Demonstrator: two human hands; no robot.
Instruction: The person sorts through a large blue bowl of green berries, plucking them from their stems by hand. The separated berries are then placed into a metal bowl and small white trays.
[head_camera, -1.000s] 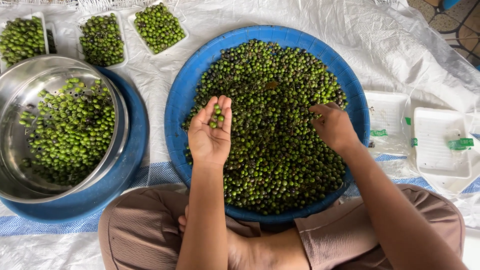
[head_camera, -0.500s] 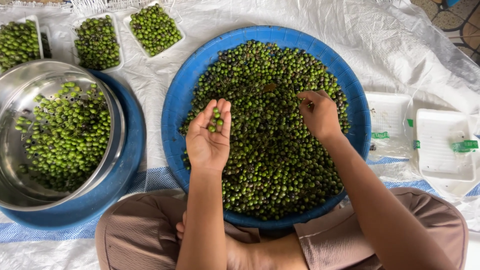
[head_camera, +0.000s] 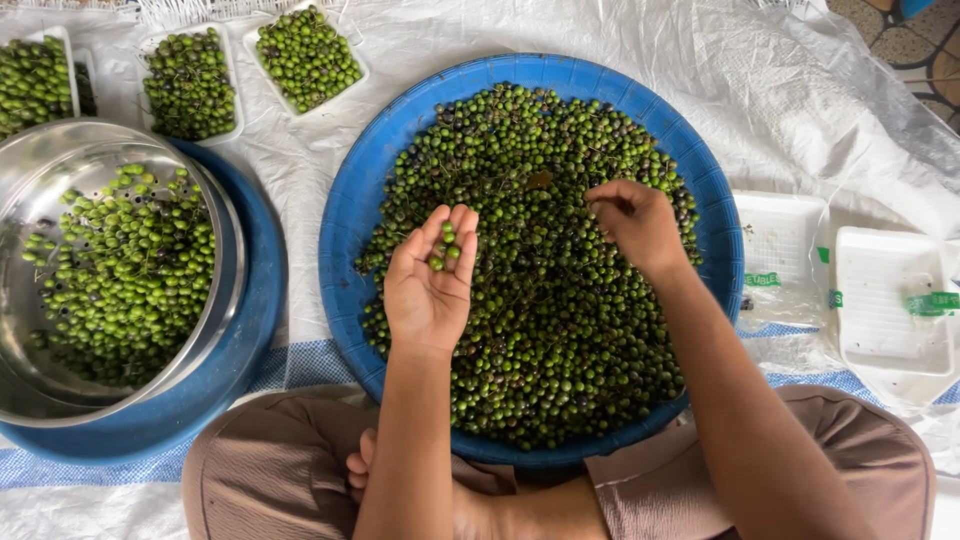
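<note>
right hand has lifted from the heap since a second ago, its grip now pinched shut, on what i cannot tell. left hand stays palm up, grip cupped half open around a few green berries; sorting looks under way. just below both grips lies the blue basin, heaped with berries. left of the cupped grip: steel bowl, filled trays. white sheeting covers the floor; empty white trays to the right.

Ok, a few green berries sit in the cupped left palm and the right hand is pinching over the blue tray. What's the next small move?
Probably bring the right hand across to the left hand and drop its pick there: its fingertips look pinched above the blue tray, and the open palm holds only a few green berries.
</note>
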